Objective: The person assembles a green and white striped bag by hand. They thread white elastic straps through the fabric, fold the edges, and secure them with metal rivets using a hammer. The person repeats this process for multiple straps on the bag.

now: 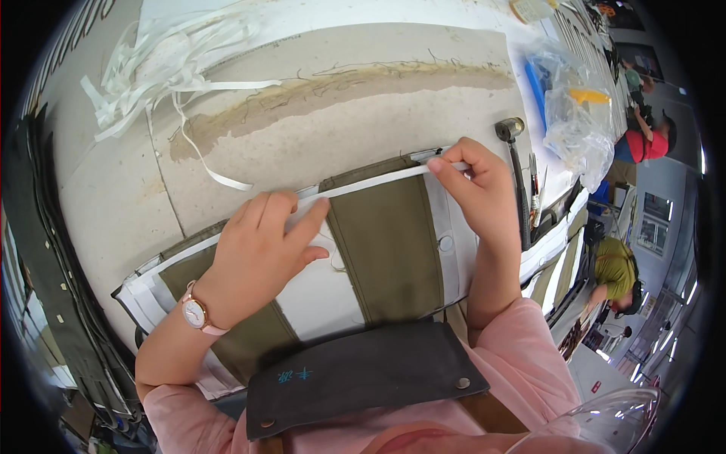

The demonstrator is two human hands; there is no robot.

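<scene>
A fabric panel (393, 250) in olive and white stripes lies in front of me, its long upper edge facing away. A narrow white tape (370, 183) runs along that edge. My right hand (481, 185) pinches the tape between thumb and forefinger near the panel's right corner. Further left, my left hand (261, 246) rests over the panel, its fingertips pressing at the tape and the edge, index finger and thumb spread apart. Part of the tape is hidden under its fingers. Below the left hand's thumb, a loose thread shows on the white stripe.
A tangle of white tape (170, 68) lies at the back left of the worktable (98, 178). A hammer-like tool (518, 174) stands right of my hand, beside clear plastic bags (578, 121). Dark material (64, 265) hangs along the left. Other people work at the far right.
</scene>
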